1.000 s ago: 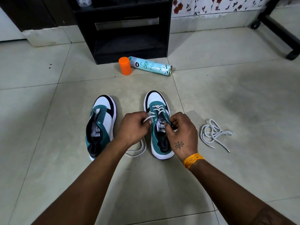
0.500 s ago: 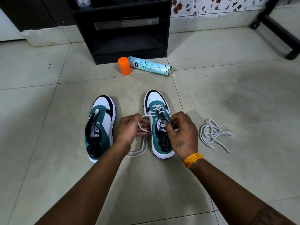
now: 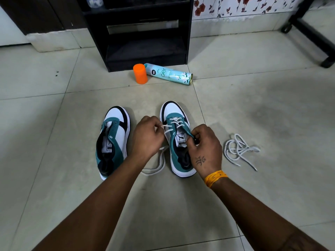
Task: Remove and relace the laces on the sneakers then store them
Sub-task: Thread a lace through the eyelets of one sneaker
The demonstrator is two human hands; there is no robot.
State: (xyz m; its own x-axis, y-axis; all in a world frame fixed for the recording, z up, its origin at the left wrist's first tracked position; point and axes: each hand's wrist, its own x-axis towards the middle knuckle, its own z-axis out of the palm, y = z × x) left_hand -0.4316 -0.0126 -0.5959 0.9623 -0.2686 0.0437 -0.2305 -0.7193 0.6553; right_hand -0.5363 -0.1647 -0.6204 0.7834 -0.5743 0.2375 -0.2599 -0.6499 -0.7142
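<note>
Pinching a strand of the white lace, the left hand is held just left of the right sneaker, while the right hand is closed on that sneaker's teal eyelet edge. Only the lower eyelets are laced. A hard pull could drag the lace back out, or an eyelet could be skipped. Left of the right sneaker stands the unlaced sneaker; to its right a loose lace is heaped. Beyond it, the spray can lies uncapped beside its orange cap; nothing is held in the sneakers.
</note>
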